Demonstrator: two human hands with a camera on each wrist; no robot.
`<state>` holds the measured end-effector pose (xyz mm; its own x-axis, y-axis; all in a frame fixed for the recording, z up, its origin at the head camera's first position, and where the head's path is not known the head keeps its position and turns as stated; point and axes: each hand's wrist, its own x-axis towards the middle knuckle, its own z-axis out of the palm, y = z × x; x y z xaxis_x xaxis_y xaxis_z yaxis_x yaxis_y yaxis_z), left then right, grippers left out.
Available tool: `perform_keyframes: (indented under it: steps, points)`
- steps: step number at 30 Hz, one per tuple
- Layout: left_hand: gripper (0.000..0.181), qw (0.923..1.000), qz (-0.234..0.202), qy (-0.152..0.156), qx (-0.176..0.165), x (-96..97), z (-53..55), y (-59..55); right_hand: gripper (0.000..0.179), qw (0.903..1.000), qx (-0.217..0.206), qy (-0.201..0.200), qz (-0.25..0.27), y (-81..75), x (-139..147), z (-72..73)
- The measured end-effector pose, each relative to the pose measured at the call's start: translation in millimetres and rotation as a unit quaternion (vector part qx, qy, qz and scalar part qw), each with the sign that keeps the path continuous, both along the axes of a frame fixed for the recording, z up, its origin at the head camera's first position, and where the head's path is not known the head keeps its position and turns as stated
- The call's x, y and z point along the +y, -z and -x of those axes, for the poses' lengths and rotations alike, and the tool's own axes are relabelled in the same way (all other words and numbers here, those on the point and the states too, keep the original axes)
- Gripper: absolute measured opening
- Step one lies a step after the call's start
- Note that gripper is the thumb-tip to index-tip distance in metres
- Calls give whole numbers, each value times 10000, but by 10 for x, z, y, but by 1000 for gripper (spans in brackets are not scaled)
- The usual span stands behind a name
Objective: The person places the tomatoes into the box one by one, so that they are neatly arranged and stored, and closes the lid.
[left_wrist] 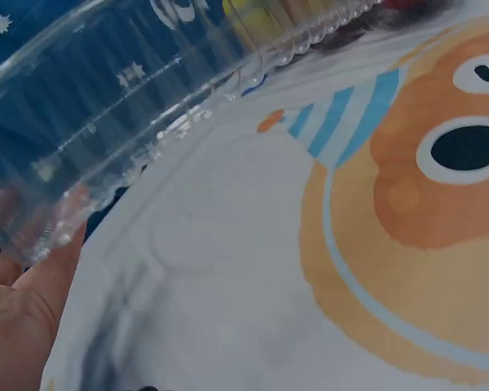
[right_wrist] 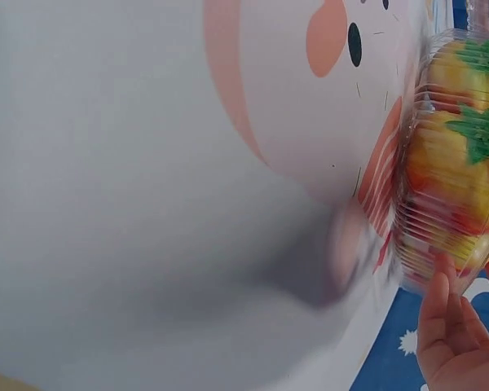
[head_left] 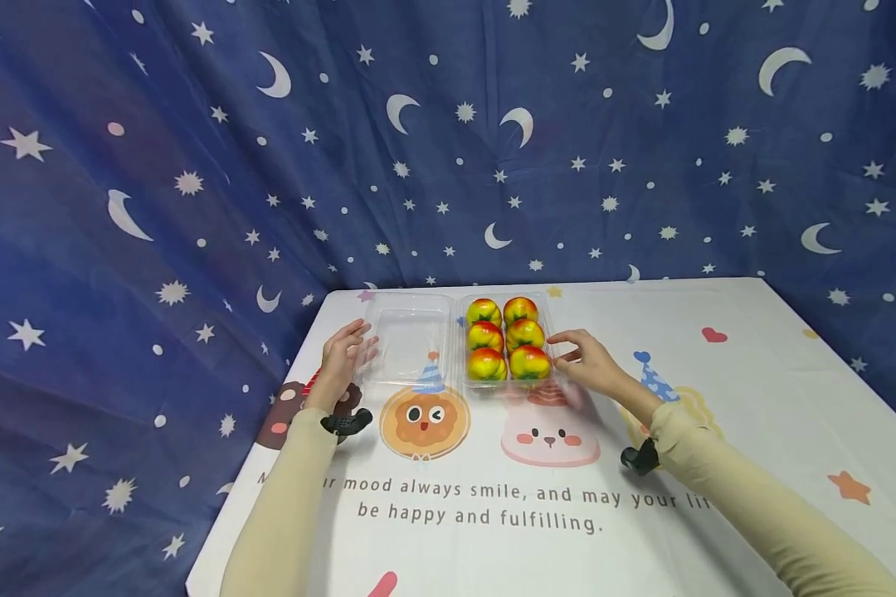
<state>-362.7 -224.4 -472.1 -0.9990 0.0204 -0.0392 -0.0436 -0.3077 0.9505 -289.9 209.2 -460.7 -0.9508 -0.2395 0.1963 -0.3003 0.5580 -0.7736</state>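
Note:
An opened clear plastic clamshell box lies across the far middle of the table. Its right half, the tray (head_left: 497,386), holds several glossy yellow-red peach-like fruits (head_left: 487,365) with green leaves, set in two columns. On the left is the lid half (head_left: 406,340), with no fruit in it. My left hand (head_left: 339,356) is at the lid's left edge, fingers extended; in the left wrist view, part of the hand shows through the clear lid (left_wrist: 147,90). At the tray's right side is my right hand (head_left: 586,365), its thumb and fingertips against the ribbed wall (right_wrist: 416,244).
A white tablecloth (head_left: 485,555) printed with cartoon faces and lettering covers the table. Behind and to the left hangs a dark blue curtain (head_left: 448,215) with moons and stars. Each wrist wears a black camera strap (head_left: 347,423).

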Motion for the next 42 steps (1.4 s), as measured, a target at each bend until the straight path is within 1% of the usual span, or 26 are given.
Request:
perform_keyframes:
  steps: [2, 6, 8, 12, 14, 16, 18, 21, 23, 26, 30, 34, 39, 42]
  points:
    - [54, 10000, -55, -21, 1, 14, 2, -19, 40, 10000, -22, 33, 14, 18, 9, 3]
    - [51, 9998, -154, -70, 69, 35, 11, -29, 40, 9997, -203, 134, 26, 34, 7, -5]
    - [50, 9998, -175, -30, 82, 41, 7, -46, 40, 9994, -288, 185, 42, 36, 5, -9]
    - [51, 9996, -253, 131, 92, 51, -7, -113, 40, 9993, -308, 208, 75, 43, 7, 2]
    - [52, 9994, -211, 242, 110, 57, -17, -150, 40, 9993, -308, 208, 93, 47, 11, 11]
    - [52, 9989, -285, 342, 150, 71, -30, -185, 40, 9992, -307, 214, 103, 50, 15, 17]
    - [54, 9984, -272, 460, 174, 88, -44, -212, 40, 9992, -303, 229, 102, 54, 19, 19]
    - [55, 9979, -330, 527, 207, 119, -61, -239, 40, 9993, -286, 251, 63, 57, 22, 16]
    - [55, 9977, -271, 566, 257, 137, -68, -256, 40, 9991, -307, 270, 53, 57, 23, 13]
    - [54, 9972, -206, 581, 420, 167, -75, -290, 40, 9989, -347, 313, 39, 60, 24, 14]
    - [54, 9953, -40, 697, 669, 198, -72, -351, 41, 9987, -354, 362, 22, 64, 30, 16]
    - [54, 9931, 43, 828, 833, 224, -62, -420, 41, 9988, -324, 370, 34, 63, 33, 14]
    - [56, 9924, -101, 878, 858, 272, -75, -484, 41, 9988, -285, 381, 76, 55, 28, 3]
    - [57, 9929, -41, 811, 869, 315, -93, -497, 41, 9988, -293, 374, 117, 51, 24, -5]
